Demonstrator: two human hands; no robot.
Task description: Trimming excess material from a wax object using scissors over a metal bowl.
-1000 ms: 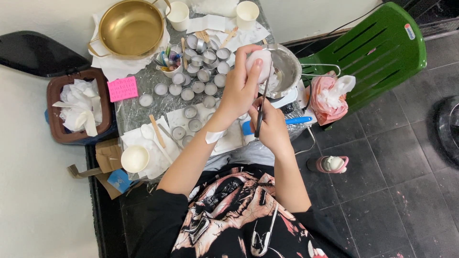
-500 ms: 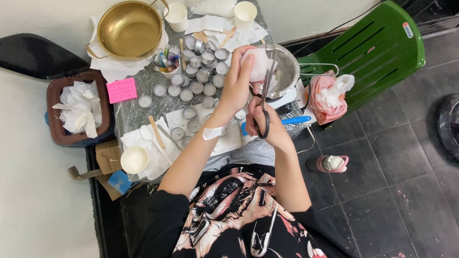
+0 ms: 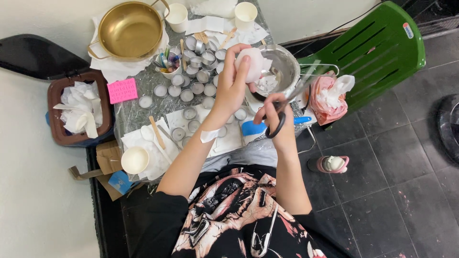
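A steel bowl [image 3: 287, 71] sits at the table edge [image 3: 143, 114], beside rows of small tins [image 3: 193, 76]. A white wax lump [image 3: 253, 64] is pinched by the left hand [image 3: 234, 86] above the bowl. Black-handled scissors [image 3: 282, 112], blades parted, are gripped by the right hand [image 3: 277, 119]. Risk judged: blades close to fingertips [image 3: 245, 61]; a slip could nick them or drop wax outside the bowl.
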